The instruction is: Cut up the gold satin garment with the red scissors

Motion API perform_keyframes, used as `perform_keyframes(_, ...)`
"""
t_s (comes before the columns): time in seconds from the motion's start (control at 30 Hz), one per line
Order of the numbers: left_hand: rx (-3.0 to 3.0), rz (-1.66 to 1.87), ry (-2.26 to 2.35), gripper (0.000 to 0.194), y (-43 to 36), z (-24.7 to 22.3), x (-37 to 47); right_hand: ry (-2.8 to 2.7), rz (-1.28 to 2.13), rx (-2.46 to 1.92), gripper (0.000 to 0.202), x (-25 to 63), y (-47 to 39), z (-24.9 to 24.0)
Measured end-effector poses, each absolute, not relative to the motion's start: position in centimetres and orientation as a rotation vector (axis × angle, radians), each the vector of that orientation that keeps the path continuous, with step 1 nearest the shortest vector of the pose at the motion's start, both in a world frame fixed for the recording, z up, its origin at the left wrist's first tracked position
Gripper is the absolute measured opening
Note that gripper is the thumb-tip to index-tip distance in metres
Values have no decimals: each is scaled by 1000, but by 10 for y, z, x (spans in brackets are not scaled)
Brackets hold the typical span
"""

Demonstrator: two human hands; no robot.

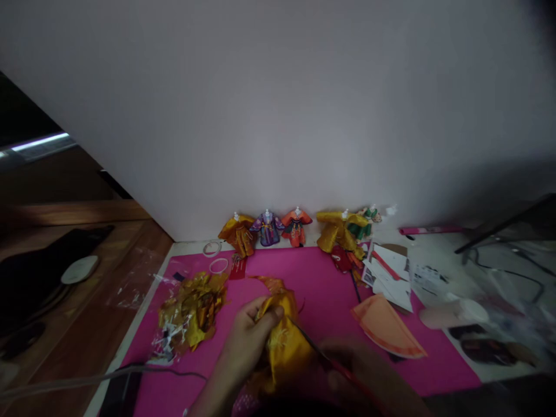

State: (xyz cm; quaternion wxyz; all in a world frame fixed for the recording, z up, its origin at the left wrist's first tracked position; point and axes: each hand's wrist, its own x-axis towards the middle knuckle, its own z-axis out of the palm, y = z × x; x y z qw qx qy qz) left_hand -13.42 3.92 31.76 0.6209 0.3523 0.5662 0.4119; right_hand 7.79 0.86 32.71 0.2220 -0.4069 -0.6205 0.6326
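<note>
My left hand (254,333) pinches a piece of shiny golden-yellow fabric (289,347) between thumb and fingers, over the pink mat (330,295). Loose threads show on the cloth's surface. In my right hand (360,365), dark and somewhat blurred, is a red-handled tool (347,373) with a thin dark blade. Its tip points up and left and meets the fabric's upper right edge, close to my left thumb. Whether the tool is scissors cannot be made out. An orange cloth end (274,284) sticks out above the yellow fabric.
Small dressed figures (297,227) line the wall. A pile of golden scraps (193,310) lies left, beside clear plastic. On the right are a peach fan-shaped piece (388,327), papers (391,278) and a pale bottle (454,313). A cable (99,377) crosses the lower left.
</note>
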Motion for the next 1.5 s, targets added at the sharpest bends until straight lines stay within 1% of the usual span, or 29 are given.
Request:
perform_keyframes(0.23,831,927,1290,25,39,316,-135,-1730,1767,-1192,66,82,9,328)
perform_keyframes(0.4,844,930,1285,26,40,314,-136,-1690,1849,-1164,71,81,9,332)
perform_keyframes(0.6,848,928,1290,25,40,315,-136,-1724,1747,-1170,66,79,11,328)
perform_keyframes(0.87,863,934,1298,23,41,317,-135,-1683,1849,-1165,69,81,9,330)
perform_keyframes(1.03,853,929,1308,28,40,313,-135,-1680,1742,-1146,61,79,9,326)
perform_keyframes(1.2,876,925,1299,28,41,311,-135,-1721,1736,-1116,56,80,12,329)
perform_keyframes(1.4,885,914,1304,28,42,310,-134,-1443,1998,-1119,32,80,14,328)
perform_keyframes(1.5,897,923,1297,29,42,308,-133,-1465,2010,-1173,24,81,14,323)
